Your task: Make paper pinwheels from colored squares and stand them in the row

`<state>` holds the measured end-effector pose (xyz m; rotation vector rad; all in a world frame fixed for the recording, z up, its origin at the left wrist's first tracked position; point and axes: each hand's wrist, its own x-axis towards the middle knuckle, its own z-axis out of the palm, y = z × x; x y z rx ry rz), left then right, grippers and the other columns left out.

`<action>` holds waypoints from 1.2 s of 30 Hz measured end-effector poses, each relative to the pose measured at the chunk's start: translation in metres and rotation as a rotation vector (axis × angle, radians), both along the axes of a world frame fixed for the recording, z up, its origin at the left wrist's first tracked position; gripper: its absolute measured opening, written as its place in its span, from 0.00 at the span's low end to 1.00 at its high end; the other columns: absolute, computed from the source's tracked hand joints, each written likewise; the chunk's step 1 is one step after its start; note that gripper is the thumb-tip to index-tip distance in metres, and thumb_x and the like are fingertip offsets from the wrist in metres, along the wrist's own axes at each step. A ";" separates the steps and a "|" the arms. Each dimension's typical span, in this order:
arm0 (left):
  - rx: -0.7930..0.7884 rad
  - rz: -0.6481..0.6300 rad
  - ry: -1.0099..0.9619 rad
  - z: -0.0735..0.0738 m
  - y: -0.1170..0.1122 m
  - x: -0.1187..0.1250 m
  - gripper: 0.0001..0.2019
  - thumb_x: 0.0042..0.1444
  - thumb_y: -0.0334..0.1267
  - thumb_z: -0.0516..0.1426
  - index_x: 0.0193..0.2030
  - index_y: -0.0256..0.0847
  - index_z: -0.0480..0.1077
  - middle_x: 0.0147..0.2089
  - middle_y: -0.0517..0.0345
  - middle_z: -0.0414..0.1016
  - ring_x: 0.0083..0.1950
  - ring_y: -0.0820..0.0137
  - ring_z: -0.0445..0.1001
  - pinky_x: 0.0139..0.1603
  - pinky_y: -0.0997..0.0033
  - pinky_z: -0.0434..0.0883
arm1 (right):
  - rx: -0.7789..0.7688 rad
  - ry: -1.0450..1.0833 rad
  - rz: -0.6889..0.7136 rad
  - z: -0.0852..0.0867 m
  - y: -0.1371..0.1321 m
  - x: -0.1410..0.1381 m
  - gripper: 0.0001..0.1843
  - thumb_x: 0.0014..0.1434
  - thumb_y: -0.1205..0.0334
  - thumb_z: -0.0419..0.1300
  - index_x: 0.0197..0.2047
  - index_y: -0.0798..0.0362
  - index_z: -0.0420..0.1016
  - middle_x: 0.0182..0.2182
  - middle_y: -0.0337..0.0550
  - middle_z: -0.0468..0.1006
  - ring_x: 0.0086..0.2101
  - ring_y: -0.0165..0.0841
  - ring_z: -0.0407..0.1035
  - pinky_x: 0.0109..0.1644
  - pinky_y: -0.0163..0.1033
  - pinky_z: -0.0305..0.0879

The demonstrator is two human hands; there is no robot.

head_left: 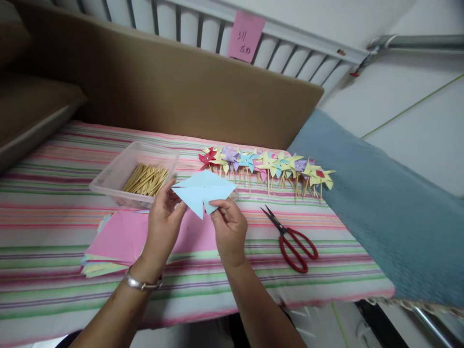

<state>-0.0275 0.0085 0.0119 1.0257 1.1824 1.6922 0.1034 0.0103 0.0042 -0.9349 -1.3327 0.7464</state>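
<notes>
Between my two hands is a light blue paper square (208, 186), turned cornerwise, with slits cut in from its corners and small holes near the centre. My left hand (165, 212) grips its left side, thumb in front and fingers behind. At the lower right edge, my right hand (229, 227) pinches the paper between thumb and fingers. Beneath my hands lies a fanned stack of coloured paper (119, 237), pink on top. To the right rest scissors (290, 239) with red handles, blades slightly apart.
A clear plastic box (108, 176) of short wooden sticks (147, 180) stands behind my left hand. Several finished paper pinwheels (268, 163) on sticks lie in a row at the back right. A cardboard panel (163, 87) borders the striped tablecloth (43, 217); blue cloth (362, 193) lies right.
</notes>
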 end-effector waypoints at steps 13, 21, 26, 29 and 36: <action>-0.235 -0.321 -0.693 0.016 -0.001 -0.003 0.14 0.50 0.34 0.62 0.46 0.39 0.75 0.48 0.53 0.78 0.46 0.67 0.76 0.43 0.72 0.73 | 0.141 -0.233 0.107 0.007 0.001 0.002 0.11 0.56 0.73 0.55 0.36 0.48 0.75 0.32 0.38 0.75 0.37 0.33 0.70 0.43 0.39 0.66; -0.225 -0.115 -0.676 0.005 0.005 -0.006 0.22 0.42 0.28 0.66 0.47 0.38 0.74 0.40 0.55 0.80 0.40 0.68 0.77 0.39 0.71 0.74 | 0.114 -0.373 0.133 0.005 0.002 -0.001 0.12 0.56 0.72 0.55 0.37 0.49 0.77 0.48 0.47 0.73 0.52 0.39 0.66 0.56 0.47 0.62; -0.234 -0.091 -0.657 0.004 0.005 -0.007 0.21 0.42 0.30 0.66 0.46 0.38 0.74 0.43 0.53 0.79 0.41 0.66 0.77 0.38 0.70 0.74 | 0.208 -0.414 0.046 0.011 -0.003 0.000 0.10 0.58 0.67 0.57 0.42 0.49 0.75 0.59 0.47 0.65 0.61 0.43 0.55 0.64 0.53 0.52; -0.261 -0.093 -0.645 0.003 0.005 -0.006 0.20 0.41 0.30 0.67 0.45 0.37 0.75 0.40 0.54 0.80 0.35 0.68 0.77 0.32 0.71 0.72 | 0.281 -0.527 0.006 0.009 -0.004 -0.003 0.09 0.58 0.67 0.58 0.40 0.48 0.76 0.52 0.47 0.70 0.62 0.43 0.54 0.63 0.55 0.53; -0.278 -0.066 -0.669 0.000 0.006 -0.005 0.20 0.40 0.29 0.67 0.43 0.38 0.75 0.38 0.57 0.80 0.32 0.70 0.76 0.31 0.71 0.71 | 0.285 -0.703 -0.010 0.003 -0.002 -0.004 0.16 0.57 0.71 0.56 0.45 0.46 0.76 0.67 0.41 0.50 0.66 0.46 0.40 0.65 0.60 0.46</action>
